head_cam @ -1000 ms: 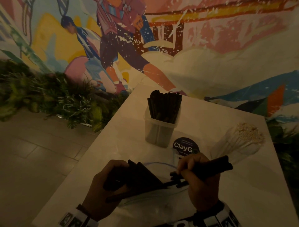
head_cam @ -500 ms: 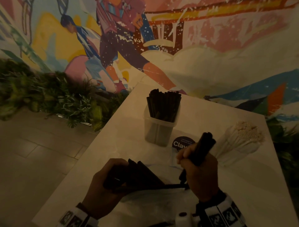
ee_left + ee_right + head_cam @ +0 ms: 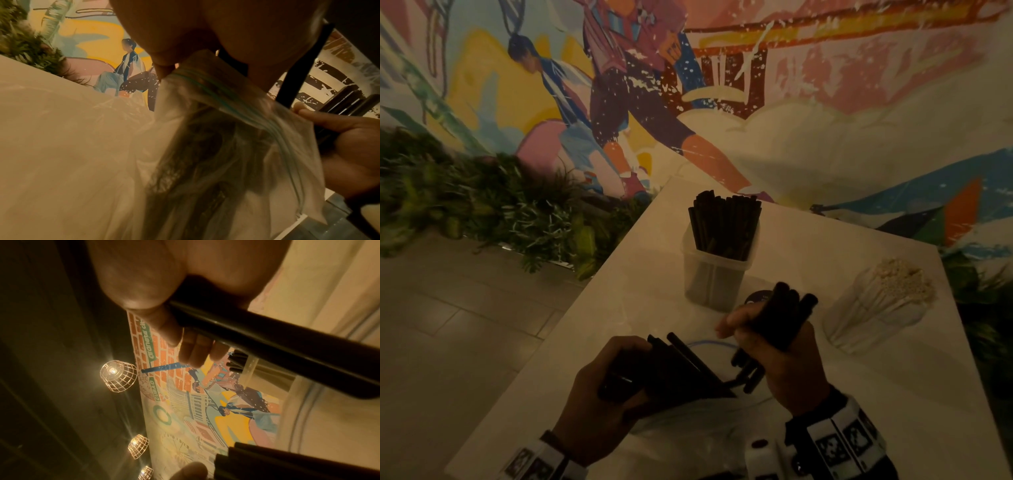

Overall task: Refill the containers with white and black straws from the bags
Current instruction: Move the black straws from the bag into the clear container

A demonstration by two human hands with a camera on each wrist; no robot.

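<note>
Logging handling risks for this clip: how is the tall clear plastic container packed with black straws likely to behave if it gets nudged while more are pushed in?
The tall clear plastic container is narrow with straws standing well above its rim, so it probably tips easily. It looks light, likely sliding on the smooth white table. The right hand grips a loose bundle of black straws that may splay.

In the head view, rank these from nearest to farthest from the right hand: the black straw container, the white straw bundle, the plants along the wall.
From the right hand:
1. Black straw container, just beyond the hand, slightly left.
2. White straw bundle, lying at the table's right side.
3. Plants, far left, off the table at the wall's foot.
</note>
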